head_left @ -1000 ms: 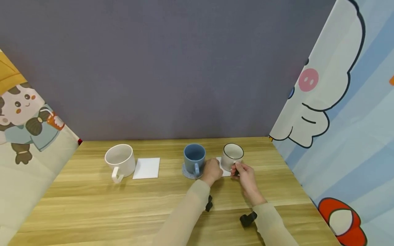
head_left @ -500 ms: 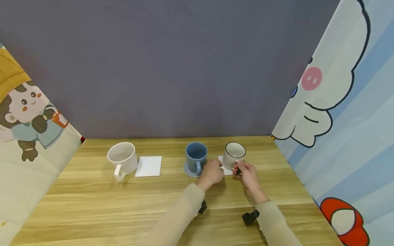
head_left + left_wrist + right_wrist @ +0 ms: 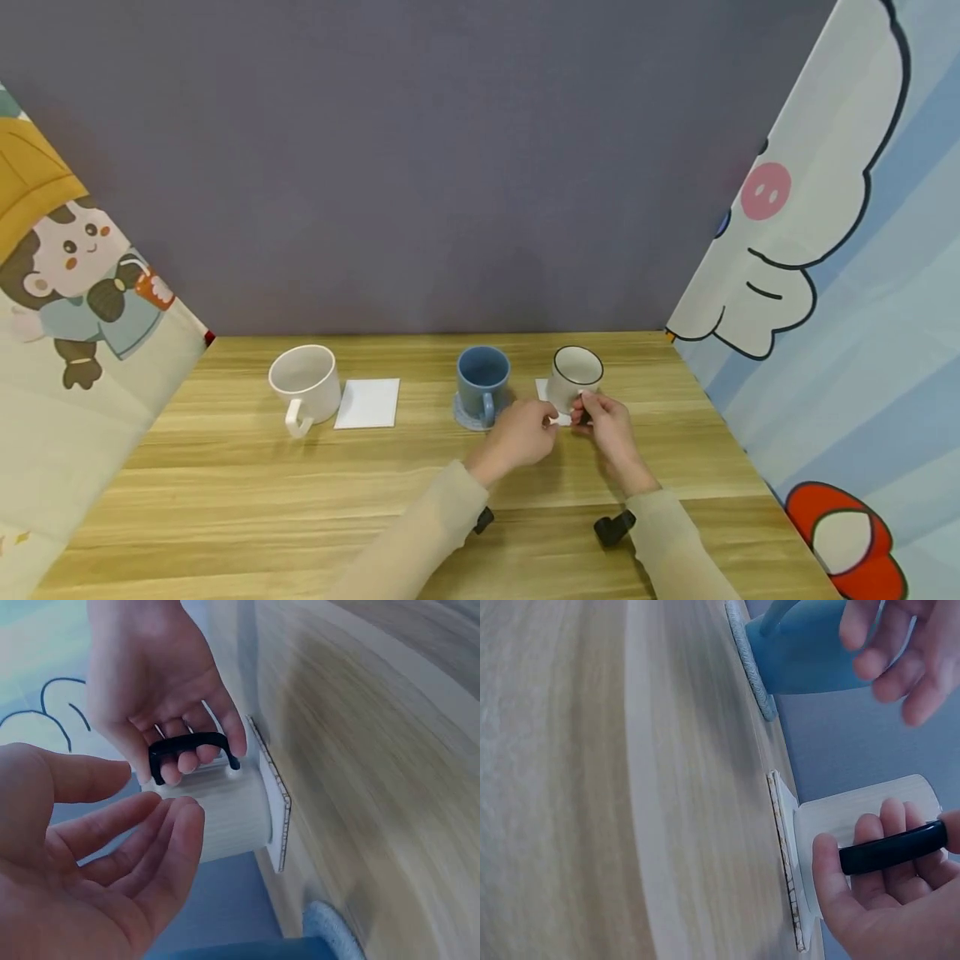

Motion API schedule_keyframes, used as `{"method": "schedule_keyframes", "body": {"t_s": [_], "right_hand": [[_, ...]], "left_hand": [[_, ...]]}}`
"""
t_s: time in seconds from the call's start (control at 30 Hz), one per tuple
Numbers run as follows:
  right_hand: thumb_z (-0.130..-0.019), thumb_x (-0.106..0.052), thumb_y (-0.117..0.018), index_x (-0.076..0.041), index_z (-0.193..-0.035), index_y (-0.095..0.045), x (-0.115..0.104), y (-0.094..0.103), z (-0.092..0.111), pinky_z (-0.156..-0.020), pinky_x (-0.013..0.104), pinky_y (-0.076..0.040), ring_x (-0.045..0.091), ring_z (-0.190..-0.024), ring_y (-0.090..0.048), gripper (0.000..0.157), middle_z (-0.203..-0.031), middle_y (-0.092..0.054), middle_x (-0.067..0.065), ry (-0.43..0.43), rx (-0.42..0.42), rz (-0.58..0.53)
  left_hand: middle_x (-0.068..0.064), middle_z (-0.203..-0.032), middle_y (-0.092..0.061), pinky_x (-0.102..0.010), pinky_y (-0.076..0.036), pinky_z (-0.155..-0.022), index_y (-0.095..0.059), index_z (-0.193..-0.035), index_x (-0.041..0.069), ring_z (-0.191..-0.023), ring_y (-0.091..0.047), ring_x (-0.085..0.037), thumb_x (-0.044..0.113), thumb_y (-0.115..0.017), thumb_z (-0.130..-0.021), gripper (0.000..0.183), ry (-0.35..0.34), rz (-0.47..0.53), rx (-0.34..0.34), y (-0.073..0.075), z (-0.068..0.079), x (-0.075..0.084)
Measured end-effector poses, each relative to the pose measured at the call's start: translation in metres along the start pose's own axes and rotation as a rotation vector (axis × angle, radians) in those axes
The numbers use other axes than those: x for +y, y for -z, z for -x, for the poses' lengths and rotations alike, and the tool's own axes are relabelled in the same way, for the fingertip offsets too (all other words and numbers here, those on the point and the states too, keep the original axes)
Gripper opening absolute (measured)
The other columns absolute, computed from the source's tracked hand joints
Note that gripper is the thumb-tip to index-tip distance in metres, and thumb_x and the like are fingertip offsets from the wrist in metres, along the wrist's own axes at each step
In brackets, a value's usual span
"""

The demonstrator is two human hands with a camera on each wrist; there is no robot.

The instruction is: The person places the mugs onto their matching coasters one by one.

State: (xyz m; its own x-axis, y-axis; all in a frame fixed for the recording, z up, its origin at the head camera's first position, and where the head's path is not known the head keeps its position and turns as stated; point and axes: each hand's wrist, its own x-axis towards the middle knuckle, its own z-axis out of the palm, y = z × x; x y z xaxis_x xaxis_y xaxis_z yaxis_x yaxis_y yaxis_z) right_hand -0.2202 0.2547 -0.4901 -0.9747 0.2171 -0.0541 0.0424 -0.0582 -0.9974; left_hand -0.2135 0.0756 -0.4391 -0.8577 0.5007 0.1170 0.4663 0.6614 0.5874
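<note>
A white mug (image 3: 570, 387) with a dark rim and a black handle (image 3: 892, 849) stands upright on a white square coaster (image 3: 277, 814). My right hand (image 3: 611, 429) grips that handle, fingers curled through it and thumb near its upper end. My left hand (image 3: 521, 433) is just left of the mug, in front of the coaster. Its fingers (image 3: 176, 832) are loosely bent with nothing between them and the thumb, and they overlap the mug in the left wrist view. Directly beyond the left hand, a blue mug (image 3: 478, 390) sits on a round grey-blue coaster (image 3: 463, 418).
Farther left, a wide white mug (image 3: 307, 387) stands on the wooden table (image 3: 247, 508), its handle turned toward me. Beside it lies another white square coaster (image 3: 367, 403). A grey panel (image 3: 435, 167) rises behind the table, with printed curtains on both sides.
My left hand has drawn back slightly toward me, away from the white mug and its coaster, its fingers loosening. The right hand keeps its grip on the handle. The head view has shifted slightly.
</note>
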Motion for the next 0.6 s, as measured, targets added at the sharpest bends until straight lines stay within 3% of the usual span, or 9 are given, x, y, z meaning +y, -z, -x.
{"method": "schedule_keyframes", "body": {"t_s": [0.23, 0.37, 0.6], "right_hand": [[-0.109, -0.017, -0.048, 0.011, -0.097, -0.062, 0.001, 0.000, -0.002, -0.071, 0.038, -0.058, 0.017, -0.072, -0.062, 0.034, -0.079, -0.063, 0.007, -0.005, 0.008, 0.015], [-0.108, -0.015, -0.048, 0.011, -0.094, -0.062, 0.000, 0.000, -0.003, -0.069, 0.037, -0.059, 0.014, -0.071, -0.061, 0.032, -0.077, -0.062, 0.006, 0.004, 0.009, -0.011], [-0.109, -0.017, -0.048, 0.013, -0.098, -0.061, -0.001, 0.000, -0.001, -0.070, 0.036, -0.059, 0.015, -0.072, -0.062, 0.035, -0.078, -0.063, 0.006, 0.026, 0.001, 0.067]], "left_hand": [[-0.006, -0.103, -0.070, -0.028, -0.054, -0.076, -0.074, -0.112, 0.004, -0.090, -0.065, -0.016, 0.015, -0.065, -0.096, 0.021, -0.139, -0.082, 0.057, 0.010, 0.015, -0.001], [-0.002, -0.101, -0.071, -0.023, -0.052, -0.075, -0.074, -0.109, 0.007, -0.087, -0.064, -0.010, 0.015, -0.065, -0.096, 0.018, -0.195, -0.111, 0.109, 0.016, 0.021, -0.005], [0.001, -0.098, -0.068, -0.018, -0.051, -0.071, -0.074, -0.105, 0.009, -0.083, -0.062, -0.008, 0.012, -0.064, -0.097, 0.014, -0.349, -0.185, 0.211, 0.024, 0.032, -0.013]]}}
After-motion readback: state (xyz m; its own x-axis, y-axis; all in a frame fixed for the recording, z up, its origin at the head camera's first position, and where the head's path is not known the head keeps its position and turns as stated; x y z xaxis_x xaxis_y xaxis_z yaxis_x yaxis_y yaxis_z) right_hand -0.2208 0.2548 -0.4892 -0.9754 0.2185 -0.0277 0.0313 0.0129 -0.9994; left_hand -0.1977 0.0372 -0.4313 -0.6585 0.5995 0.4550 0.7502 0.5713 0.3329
